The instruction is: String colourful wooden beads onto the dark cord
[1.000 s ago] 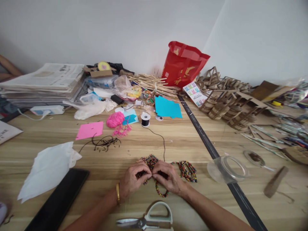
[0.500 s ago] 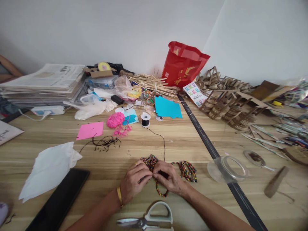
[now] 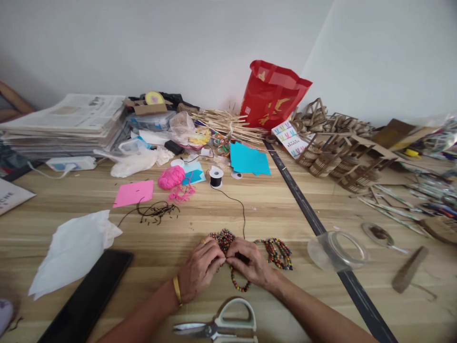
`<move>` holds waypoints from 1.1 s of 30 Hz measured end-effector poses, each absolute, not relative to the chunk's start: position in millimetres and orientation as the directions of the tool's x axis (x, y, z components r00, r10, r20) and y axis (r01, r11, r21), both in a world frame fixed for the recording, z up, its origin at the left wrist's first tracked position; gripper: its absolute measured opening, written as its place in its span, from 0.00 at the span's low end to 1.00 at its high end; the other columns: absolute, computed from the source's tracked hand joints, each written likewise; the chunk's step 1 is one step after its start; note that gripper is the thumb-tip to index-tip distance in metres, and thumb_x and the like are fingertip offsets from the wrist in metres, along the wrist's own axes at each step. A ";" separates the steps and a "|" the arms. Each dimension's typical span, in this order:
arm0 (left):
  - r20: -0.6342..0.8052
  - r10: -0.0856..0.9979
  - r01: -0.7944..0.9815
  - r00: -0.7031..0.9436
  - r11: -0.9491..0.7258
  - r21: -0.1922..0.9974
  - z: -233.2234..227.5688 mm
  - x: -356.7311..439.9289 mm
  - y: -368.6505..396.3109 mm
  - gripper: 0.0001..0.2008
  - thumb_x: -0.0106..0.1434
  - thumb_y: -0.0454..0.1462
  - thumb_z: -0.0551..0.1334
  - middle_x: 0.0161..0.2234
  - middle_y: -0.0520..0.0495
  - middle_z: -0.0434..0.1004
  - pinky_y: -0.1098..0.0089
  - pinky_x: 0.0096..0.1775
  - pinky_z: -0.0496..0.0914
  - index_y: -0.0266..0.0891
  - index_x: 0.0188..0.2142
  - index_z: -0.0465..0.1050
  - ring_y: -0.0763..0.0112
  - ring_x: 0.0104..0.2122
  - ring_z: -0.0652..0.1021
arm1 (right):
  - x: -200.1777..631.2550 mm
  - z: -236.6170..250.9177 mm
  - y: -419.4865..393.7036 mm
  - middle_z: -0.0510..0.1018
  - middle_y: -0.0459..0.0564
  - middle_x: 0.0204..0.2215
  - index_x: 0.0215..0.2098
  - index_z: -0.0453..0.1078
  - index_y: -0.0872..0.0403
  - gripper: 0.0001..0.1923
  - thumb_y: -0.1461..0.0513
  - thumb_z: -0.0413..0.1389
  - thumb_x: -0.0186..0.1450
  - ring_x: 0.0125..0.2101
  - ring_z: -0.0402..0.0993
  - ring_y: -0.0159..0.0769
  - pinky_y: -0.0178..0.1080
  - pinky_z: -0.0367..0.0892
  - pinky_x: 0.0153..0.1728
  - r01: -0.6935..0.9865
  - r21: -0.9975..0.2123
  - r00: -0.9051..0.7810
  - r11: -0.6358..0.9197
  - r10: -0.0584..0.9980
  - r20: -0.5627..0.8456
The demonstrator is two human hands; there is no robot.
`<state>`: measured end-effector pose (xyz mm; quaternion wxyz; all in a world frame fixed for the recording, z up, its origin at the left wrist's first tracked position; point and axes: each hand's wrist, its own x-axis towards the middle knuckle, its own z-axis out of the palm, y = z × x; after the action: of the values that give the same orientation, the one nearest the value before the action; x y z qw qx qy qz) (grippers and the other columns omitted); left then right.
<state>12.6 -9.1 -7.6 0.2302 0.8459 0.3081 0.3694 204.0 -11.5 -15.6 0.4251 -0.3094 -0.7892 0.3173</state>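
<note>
Beaded strands [image 3: 223, 239] lie in a small heap on the wooden tabletop [image 3: 278, 209] right in front of you, and your two hands meet over them. Your left hand [image 3: 200, 270] is curled, thumb and forefinger pinched together on a strand; your right hand [image 3: 250, 267] mirrors it, fingertips nipped on the same spot, so the two nearly touch. What exactly sits between the fingertips is too small to tell, probably the black cord [image 3: 243, 209] that runs up to the spool [image 3: 215, 177]. Both wrists rest low on the wood, forearms angling in from the near edge, a gold bangle [image 3: 176, 290] on your left wrist. The beads are small, round and many-coloured; one loop [image 3: 240, 285] hangs out below your right hand. White-handled scissors [image 3: 221, 326] lie just below your wrists.
</note>
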 end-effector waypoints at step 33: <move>0.407 0.727 0.280 0.554 -0.623 0.731 -4.2 11.9 -7.2 0.13 0.69 0.36 0.51 0.27 0.48 0.71 0.63 0.42 0.64 0.38 0.28 0.66 0.67 0.31 0.70 | 206.5 -19.5 -12.3 0.73 0.50 0.27 0.34 0.69 0.55 0.06 0.62 0.53 0.68 0.30 0.68 0.35 0.36 0.64 0.33 0.236 -0.724 -0.470 0.649 0.728 0.499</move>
<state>11.9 -7.2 -4.2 0.3093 0.8253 0.3051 0.3607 206.5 -12.3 -19.5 0.4189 -0.2994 -0.8055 0.2935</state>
